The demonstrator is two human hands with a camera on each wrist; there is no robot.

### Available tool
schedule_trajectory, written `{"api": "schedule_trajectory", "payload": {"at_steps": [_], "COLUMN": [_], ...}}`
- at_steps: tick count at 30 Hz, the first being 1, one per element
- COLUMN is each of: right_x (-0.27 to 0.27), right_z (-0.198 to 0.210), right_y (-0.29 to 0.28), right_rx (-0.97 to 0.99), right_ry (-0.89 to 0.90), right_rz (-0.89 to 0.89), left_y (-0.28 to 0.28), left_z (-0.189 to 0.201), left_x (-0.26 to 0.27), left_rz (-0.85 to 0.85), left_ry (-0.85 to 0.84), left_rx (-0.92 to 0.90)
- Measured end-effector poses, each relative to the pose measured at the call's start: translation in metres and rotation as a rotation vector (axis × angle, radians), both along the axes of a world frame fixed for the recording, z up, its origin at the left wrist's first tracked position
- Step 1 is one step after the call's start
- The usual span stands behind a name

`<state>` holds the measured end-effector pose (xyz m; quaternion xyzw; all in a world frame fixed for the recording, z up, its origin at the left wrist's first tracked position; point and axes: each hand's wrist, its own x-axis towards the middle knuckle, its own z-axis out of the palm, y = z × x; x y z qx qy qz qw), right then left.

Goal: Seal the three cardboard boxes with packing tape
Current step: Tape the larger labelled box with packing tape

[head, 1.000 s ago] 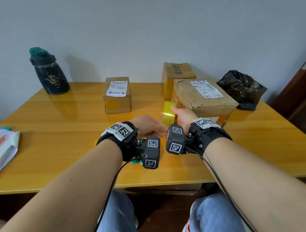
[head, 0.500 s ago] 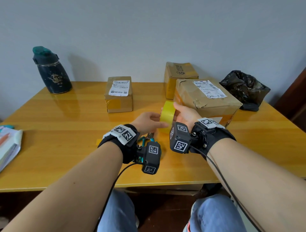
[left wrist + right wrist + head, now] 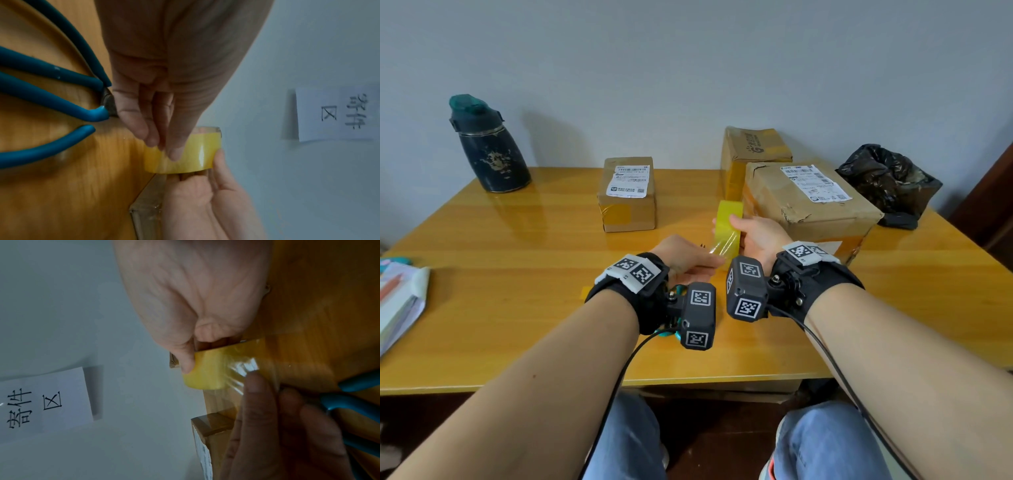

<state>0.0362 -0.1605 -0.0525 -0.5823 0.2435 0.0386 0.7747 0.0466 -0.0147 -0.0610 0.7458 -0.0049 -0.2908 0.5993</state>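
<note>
hands peeling tape roll

Hidden or unclear, as we find it: scissors, blades covered by our left hand, handles cut by the frame edge. Tape roll, far side behind our right hand. Rear box, lower part behind the large box. Label print too small to read. Papers cut off at the table's left edge.
</note>
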Motion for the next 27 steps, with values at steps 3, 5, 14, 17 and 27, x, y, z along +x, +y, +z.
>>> {"api": "schedule_trajectory", "payload": {"at_steps": [3, 5, 14, 17, 27], "right_x": [-0.001, -0.003, -0.007, -0.009, -0.014], "right_z": [-0.003, -0.006, 0.002, 0.007, 0.02], "right_y": [0.0, 0.0, -0.003, -0.003, -0.004], "right_rx": [0.001, 0.021, 0.127, 0.113, 0.113], "right_ry": [-0.003, -0.005, 0.117, 0.145, 0.156], "right_rz": [-0.008, -0.006, 0.067, 0.083, 0.106], "left_y": [0.004, 0.005, 0.013, 0.015, 0.016], "left_z": [0.003, 0.005, 0.01, 0.005, -0.009], "left_x": [-0.002, -0.001, -0.001, -0.001, -0.002], "left_rz": [-0.042, -0.065, -0.244, -0.269, -0.386], "left_ry": [0.013, 0.01, 0.001, -0.009, -0.083], "left_rx": [0.004, 0.033, 0.077, 0.077, 0.061]}}
